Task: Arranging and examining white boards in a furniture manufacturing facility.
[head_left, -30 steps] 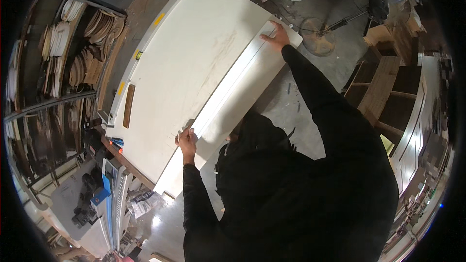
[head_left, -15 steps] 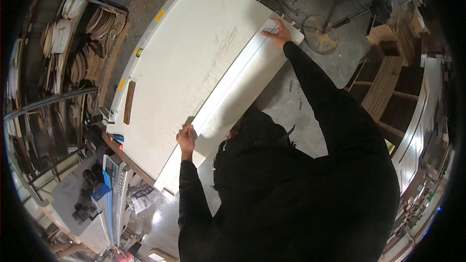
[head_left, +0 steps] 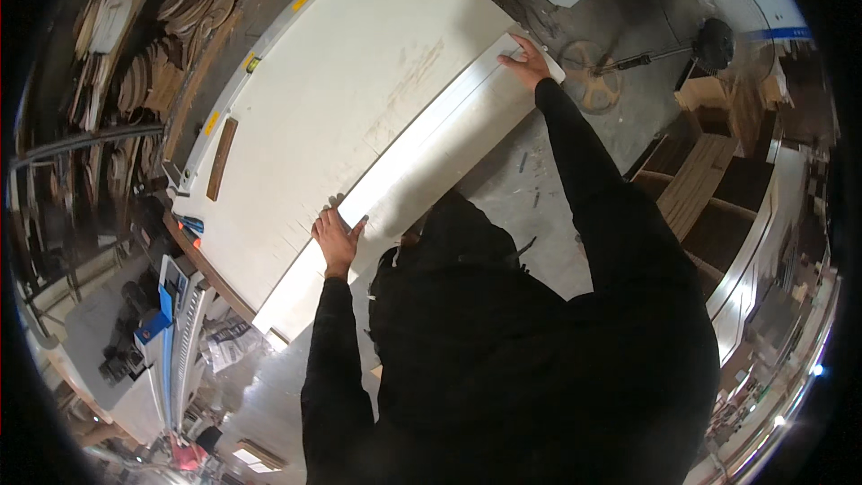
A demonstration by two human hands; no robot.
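A long white board (head_left: 409, 166) lies along the near side of a white worktable (head_left: 314, 99), running from the far right to the near left. My left hand (head_left: 334, 242) grips its nearer stretch, fingers over the far edge and thumb apart on the near side. At the far right end, my right hand (head_left: 528, 65) holds the same board, its thumb and fingers spread across the width. Part of the grip under each palm is hidden. Beyond the left hand, a narrow brown wood strip (head_left: 222, 160) rests on the tabletop.
A spirit level (head_left: 252, 63) with yellow labels lines the table's far left edge. Blue-and-orange tools (head_left: 190, 224) sit at its left corner. Shelves of curved wood pieces (head_left: 148, 81) stand left, a pedestal fan (head_left: 714, 45) far right. A slatted wooden frame (head_left: 705, 184) is at right.
My left hand has gone from closed fingers at the board's edge to a wider grip across it. The board shows a broader face. The whole view has shifted slightly.
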